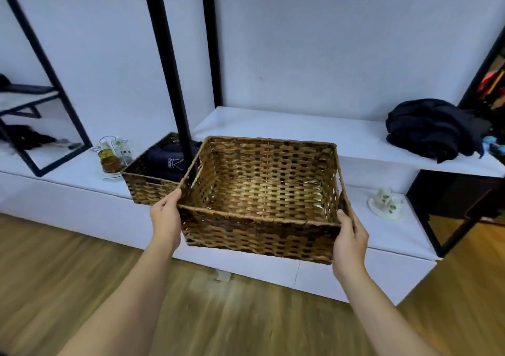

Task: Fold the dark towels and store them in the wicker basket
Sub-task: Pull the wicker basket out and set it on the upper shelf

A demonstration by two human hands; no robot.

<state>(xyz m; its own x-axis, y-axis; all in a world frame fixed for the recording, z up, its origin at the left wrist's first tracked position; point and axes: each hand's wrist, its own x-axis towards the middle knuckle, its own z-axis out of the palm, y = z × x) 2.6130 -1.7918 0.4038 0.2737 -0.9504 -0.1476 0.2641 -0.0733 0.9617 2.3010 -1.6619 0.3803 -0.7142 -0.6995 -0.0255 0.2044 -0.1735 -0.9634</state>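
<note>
Basket (262,191) held off the floor in front of the white ledge (382,235), long axis running left to right, mouth facing up and tipped toward the camera. Rectangular, woven in flat brown and tan strips, open weave, nothing inside. Left hand (165,217) gripping the left near corner, thumb over the rim. Right hand (349,239) clasping the right end, thumb on the near wall, fingers hidden behind. Dark towels (431,128) in a crumpled heap on the upper white shelf (300,126), far right. Second basket (153,183) on the ledge at left, dark folded cloth inside.
</note>
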